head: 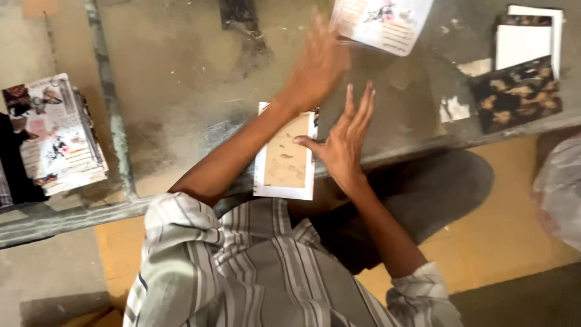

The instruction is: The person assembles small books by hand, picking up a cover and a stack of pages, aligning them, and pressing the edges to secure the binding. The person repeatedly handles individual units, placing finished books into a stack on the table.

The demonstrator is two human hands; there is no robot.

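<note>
Overhead, two bare hands work above a dusty grey table. One brown card with a white border lies at the table's near edge, about the middle of the view. The right hand rests just at the card's three o'clock side, fingers spread wide and flat, thumb tip touching the card's edge; it grips nothing. The left hand, blurred, reaches toward twelve o'clock, its fingertips at one printed sheet near the top edge; whether it pinches that sheet I cannot tell.

At nine o'clock sits one stack of printed sheets. At two o'clock lies one dark, mottled cover, and just beyond it one small pile of white-faced boards. A striped shirt fills the six o'clock side.
</note>
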